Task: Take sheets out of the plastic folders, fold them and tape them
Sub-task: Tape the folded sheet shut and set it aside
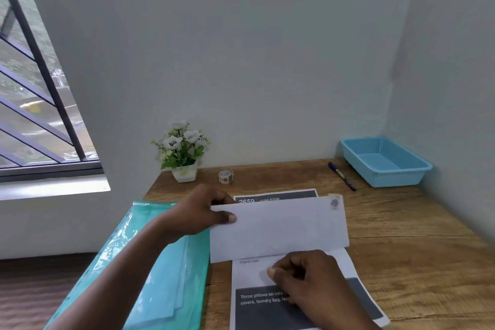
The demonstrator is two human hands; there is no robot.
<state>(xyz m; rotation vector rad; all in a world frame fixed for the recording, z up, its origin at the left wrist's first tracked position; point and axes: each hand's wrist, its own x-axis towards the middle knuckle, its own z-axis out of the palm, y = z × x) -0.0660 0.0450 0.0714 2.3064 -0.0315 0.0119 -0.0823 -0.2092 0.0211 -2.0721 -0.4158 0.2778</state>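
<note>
- The folded sheet (281, 225), a plain white strip, is pinched at its left end by the left hand (198, 213). The thumb is on top and the other fingers are curled behind the far edge.
- A small bit of patterned tape (334, 203) is stuck on that strip's far right corner.
- The strip is held across a printed sheet (249, 276) that lies flat on the wooden table (415, 249). Whether the two are actually touching can't be told, tbh.
- Dark blocks with white text are seen on the printed sheet, one at the far end and one at the near end.
- The right hand (308, 278) is rested on the printed sheet just near of the strip, with the fingers curled in tight and the thumb tucked against them. Whether anything is pinched in there can't be made out.
- The teal plastic folders (166, 262) are stacked on the left, partly hanging past the table edge, with the left forearm stretched over them.
- A tape roll (225, 176) is stood near the far wall, just right of a little pot of white flowers (184, 153).
- A dark blue pen (342, 176) is laid far right, beside a light blue basket (399, 179) in the corner.
- A barred window (32, 88) is seen far left.
</note>
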